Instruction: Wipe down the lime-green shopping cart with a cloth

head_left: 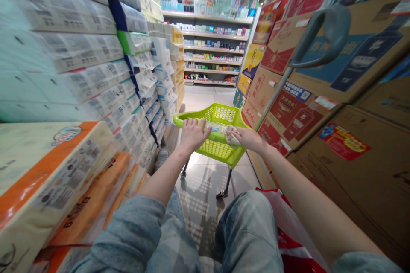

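Observation:
A lime-green shopping cart (226,113) with a perforated basket and dark legs on casters stands in front of me. My left hand (193,133) lies over its handle from above, fingers at the far side and thumb along the bar; the palm side is hidden. Beside the thumb, a clear strip with a label (216,129) runs along the handle. In my right hand (246,137), a crumpled white tissue (232,135) is pinched against the right part of the handle.
Stacked packs of tissue paper (86,47) line the left side. Cardboard cartons (349,145) rise on the right, with a grey handle on a pole (333,42) before them. A red and white bag (288,230) lies beside my right leg. Stocked shelves (213,49) stand beyond the tiled floor.

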`<move>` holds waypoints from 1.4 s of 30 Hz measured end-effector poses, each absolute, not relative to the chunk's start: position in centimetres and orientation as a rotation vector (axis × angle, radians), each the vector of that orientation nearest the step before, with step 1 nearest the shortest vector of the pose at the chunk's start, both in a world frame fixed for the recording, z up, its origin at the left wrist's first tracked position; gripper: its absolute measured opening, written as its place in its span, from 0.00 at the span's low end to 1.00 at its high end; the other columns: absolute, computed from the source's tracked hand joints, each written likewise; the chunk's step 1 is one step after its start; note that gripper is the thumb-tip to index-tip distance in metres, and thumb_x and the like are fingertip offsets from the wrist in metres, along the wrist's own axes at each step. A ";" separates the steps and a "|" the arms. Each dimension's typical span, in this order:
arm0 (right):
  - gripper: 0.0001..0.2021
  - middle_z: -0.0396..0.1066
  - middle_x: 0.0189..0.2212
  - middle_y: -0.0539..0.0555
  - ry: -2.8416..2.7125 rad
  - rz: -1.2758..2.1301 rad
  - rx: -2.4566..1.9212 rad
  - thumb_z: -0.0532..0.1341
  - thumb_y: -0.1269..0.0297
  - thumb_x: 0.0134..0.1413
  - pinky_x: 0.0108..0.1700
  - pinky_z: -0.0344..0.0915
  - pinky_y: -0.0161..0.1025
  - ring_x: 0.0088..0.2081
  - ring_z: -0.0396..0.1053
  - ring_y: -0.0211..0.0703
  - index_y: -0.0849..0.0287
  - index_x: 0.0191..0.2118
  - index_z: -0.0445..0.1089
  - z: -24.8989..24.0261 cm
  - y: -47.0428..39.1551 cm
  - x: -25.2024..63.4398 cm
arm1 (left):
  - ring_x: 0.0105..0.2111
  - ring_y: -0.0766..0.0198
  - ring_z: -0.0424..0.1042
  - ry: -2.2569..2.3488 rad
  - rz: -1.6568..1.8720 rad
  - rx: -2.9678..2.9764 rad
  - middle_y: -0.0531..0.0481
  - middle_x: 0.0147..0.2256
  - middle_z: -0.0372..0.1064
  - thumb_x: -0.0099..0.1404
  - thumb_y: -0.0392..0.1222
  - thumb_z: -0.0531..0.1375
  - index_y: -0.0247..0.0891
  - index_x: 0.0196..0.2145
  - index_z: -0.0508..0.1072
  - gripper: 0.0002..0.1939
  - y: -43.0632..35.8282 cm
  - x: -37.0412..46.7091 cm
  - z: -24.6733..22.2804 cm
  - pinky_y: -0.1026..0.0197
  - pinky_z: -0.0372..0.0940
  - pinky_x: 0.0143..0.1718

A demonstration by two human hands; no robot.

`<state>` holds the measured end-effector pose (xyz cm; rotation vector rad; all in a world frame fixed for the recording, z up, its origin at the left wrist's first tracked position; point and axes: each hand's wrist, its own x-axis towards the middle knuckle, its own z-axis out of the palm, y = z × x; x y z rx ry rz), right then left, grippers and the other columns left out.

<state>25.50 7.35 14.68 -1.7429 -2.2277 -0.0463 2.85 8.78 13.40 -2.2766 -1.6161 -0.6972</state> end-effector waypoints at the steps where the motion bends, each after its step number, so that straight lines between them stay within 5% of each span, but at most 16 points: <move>1: 0.21 0.74 0.34 0.55 -2.228 -0.138 -1.731 0.51 0.48 0.60 0.36 0.61 0.34 0.35 0.71 0.42 0.60 0.44 0.71 14.2 6.7 25.2 | 0.45 0.48 0.62 -1.616 -0.687 -2.269 0.38 0.41 0.66 0.67 0.58 0.40 0.37 0.53 0.65 0.29 8.8 2.8 13.4 0.48 0.50 0.49; 6: 0.26 0.71 0.42 0.63 -2.135 -0.463 -1.604 0.52 0.47 0.59 0.42 0.61 0.37 0.43 0.69 0.48 0.65 0.51 0.65 12.9 4.3 24.4 | 0.44 0.49 0.62 -1.597 -0.642 -2.250 0.39 0.40 0.66 0.68 0.58 0.39 0.37 0.53 0.65 0.29 8.7 2.8 13.5 0.49 0.51 0.47; 13: 0.29 0.76 0.37 0.56 -2.120 -0.165 -2.012 0.37 0.48 0.64 0.36 0.63 0.36 0.38 0.73 0.45 0.52 0.46 0.72 14.9 6.0 25.0 | 0.44 0.50 0.62 -1.576 -0.597 -2.228 0.39 0.42 0.67 0.68 0.58 0.39 0.38 0.54 0.64 0.29 7.9 3.5 13.6 0.49 0.51 0.47; 23: 0.25 0.76 0.41 0.49 -2.164 -0.158 -1.926 0.39 0.49 0.64 0.35 0.63 0.34 0.41 0.73 0.44 0.45 0.48 0.72 14.8 6.6 28.1 | 0.41 0.57 0.70 -1.548 -0.584 -2.434 0.42 0.39 0.73 0.70 0.54 0.33 0.36 0.48 0.69 0.31 9.1 2.8 14.1 0.56 0.56 0.43; 28: 0.25 0.77 0.39 0.49 -2.133 -0.180 -1.860 0.41 0.50 0.64 0.33 0.60 0.32 0.40 0.73 0.43 0.48 0.42 0.75 14.6 6.8 29.1 | 0.37 0.54 0.73 -1.681 -0.388 -2.448 0.40 0.34 0.74 0.68 0.59 0.30 0.34 0.38 0.74 0.38 9.2 3.5 15.0 0.57 0.60 0.37; 31: 0.25 0.77 0.37 0.52 -2.043 -0.203 -1.914 0.42 0.49 0.63 0.31 0.59 0.33 0.38 0.74 0.44 0.50 0.44 0.74 14.4 6.9 29.1 | 0.39 0.53 0.73 -1.695 -0.301 -2.544 0.41 0.35 0.75 0.68 0.59 0.32 0.36 0.38 0.76 0.38 9.4 3.7 16.0 0.57 0.61 0.38; 37: 0.25 0.77 0.37 0.57 -1.788 -0.208 -2.013 0.42 0.51 0.64 0.33 0.59 0.36 0.36 0.73 0.46 0.55 0.43 0.74 14.2 7.1 27.8 | 0.30 0.59 0.73 -1.847 -0.078 -2.755 0.49 0.20 0.72 0.67 0.58 0.33 0.38 0.41 0.76 0.36 9.7 3.6 17.4 0.60 0.61 0.36; 42: 0.27 0.76 0.34 0.61 -1.612 -0.296 -1.906 0.40 0.53 0.65 0.37 0.59 0.38 0.35 0.72 0.46 0.62 0.38 0.74 13.4 6.9 24.2 | 0.39 0.53 0.73 -1.844 -0.152 -2.588 0.43 0.30 0.76 0.68 0.55 0.33 0.37 0.42 0.76 0.35 8.8 3.5 16.8 0.57 0.62 0.39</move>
